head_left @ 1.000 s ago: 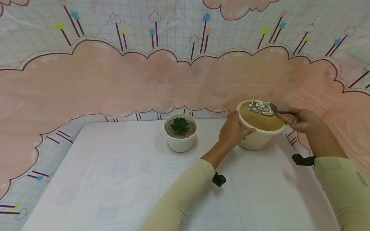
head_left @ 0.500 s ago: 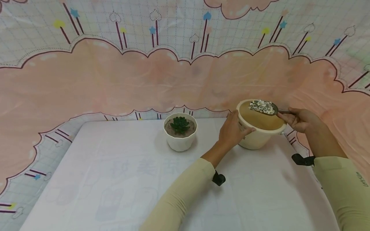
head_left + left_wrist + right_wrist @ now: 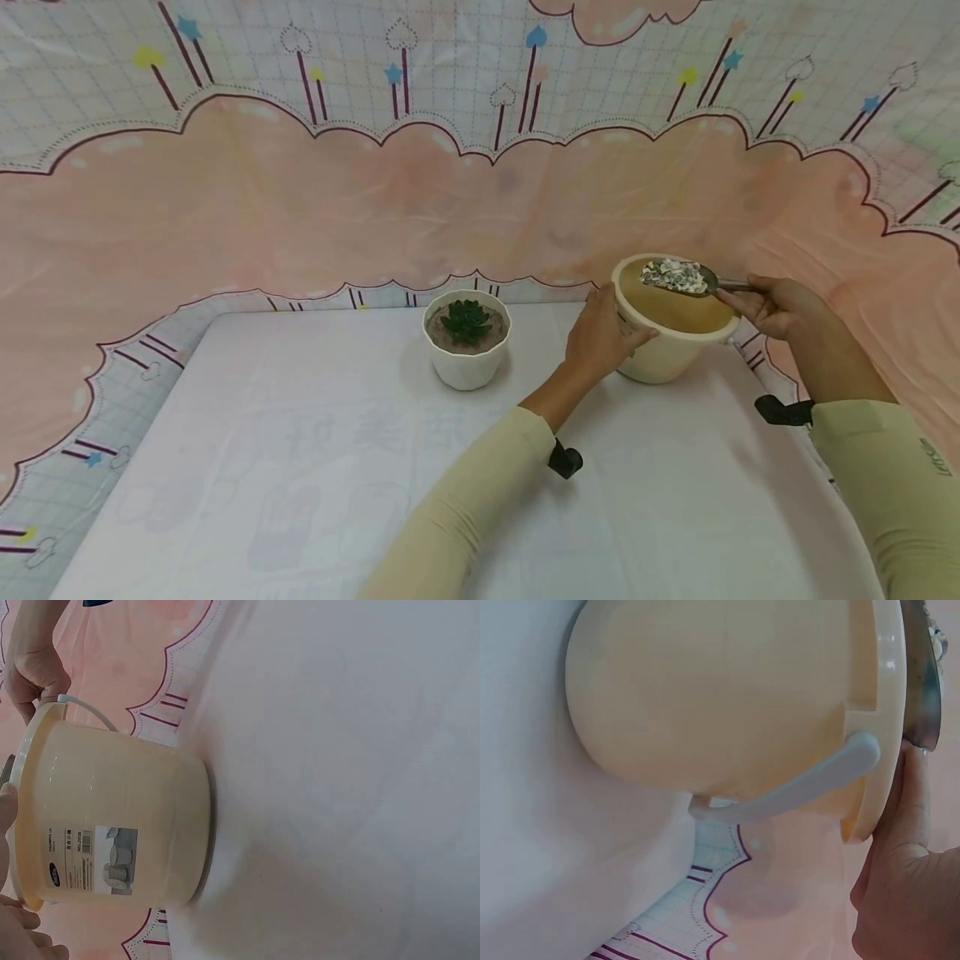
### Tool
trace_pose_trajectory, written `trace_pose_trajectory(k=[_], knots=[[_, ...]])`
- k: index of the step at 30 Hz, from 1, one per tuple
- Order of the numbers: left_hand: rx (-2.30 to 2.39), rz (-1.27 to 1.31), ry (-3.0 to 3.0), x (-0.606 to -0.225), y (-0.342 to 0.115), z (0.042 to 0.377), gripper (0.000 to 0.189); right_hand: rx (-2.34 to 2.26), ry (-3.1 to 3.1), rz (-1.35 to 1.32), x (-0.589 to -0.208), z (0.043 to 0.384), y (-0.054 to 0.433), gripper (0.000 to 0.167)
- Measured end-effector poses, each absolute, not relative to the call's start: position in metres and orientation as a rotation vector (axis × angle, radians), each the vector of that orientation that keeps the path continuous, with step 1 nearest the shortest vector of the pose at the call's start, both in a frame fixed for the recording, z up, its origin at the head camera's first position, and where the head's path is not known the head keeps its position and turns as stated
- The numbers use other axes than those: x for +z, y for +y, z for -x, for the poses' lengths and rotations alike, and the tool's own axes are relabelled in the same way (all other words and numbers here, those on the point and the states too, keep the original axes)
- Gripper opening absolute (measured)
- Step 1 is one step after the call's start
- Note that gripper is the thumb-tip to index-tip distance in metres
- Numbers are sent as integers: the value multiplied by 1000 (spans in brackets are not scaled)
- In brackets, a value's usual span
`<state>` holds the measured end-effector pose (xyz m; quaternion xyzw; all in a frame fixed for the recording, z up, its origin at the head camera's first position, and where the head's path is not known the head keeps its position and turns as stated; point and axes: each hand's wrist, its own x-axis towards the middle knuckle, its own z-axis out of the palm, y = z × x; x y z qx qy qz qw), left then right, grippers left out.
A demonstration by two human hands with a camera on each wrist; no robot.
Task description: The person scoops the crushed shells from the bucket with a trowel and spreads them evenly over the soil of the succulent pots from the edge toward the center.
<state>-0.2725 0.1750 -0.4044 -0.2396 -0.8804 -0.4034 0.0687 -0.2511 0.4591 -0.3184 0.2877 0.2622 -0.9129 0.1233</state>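
A cream plastic bucket (image 3: 658, 358) stands at the table's back right corner. My left hand (image 3: 600, 333) grips its left side at the rim, with the thumb on the near side. In my right hand (image 3: 783, 308) is the handle of a small metal scoop (image 3: 707, 282), held level over the bucket's mouth. Mixed pale and dark gravel (image 3: 672, 276) fills the scoop. The right wrist view shows the scoop's edge (image 3: 922, 690) just above the rim and my fingers beside it. A printed label (image 3: 90, 859) is on the bucket's side in the left wrist view.
Left of the bucket, a white pot (image 3: 467, 368) holds a dark green succulent (image 3: 466, 322) in brownish soil. The bucket's pale carrying handle (image 3: 802, 787) hangs down on its right side. A white cloth covers the table (image 3: 300, 467); a patterned backdrop (image 3: 360, 208) hangs behind.
The whole head view has shifted slightly upward. Both hands, the scoop and the bucket keep nearly the same positions, and the gravel stays in the scoop.
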Motion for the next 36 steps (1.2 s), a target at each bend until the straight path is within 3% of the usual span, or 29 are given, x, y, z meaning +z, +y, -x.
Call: trace_pose_trajectory(k=[5, 10, 14, 19, 25, 31, 36], knots=[[-1242, 715, -2650, -403, 162, 273, 85, -2683, 756, -849, -314, 250, 452, 35], [-1272, 645, -2680, -398, 140, 273, 87, -2686, 749, -768, -312, 254, 437, 39], [-1294, 636, -2643, -392, 120, 270, 89, -2673, 792, -718, -309, 259, 419, 27], [-1337, 635, -2547, -384, 95, 264, 89, -2655, 853, -675, -304, 268, 389, 66], [-1404, 583, -2418, -374, 59, 258, 87, -2604, 872, -598, -303, 277, 348, 25], [-1442, 532, -2351, -375, 21, 252, 87, -2530, 865, -559, -309, 283, 311, 41], [-1495, 486, -2294, -381, -7, 248, 83, -2489, 979, -563, -315, 285, 287, 39]])
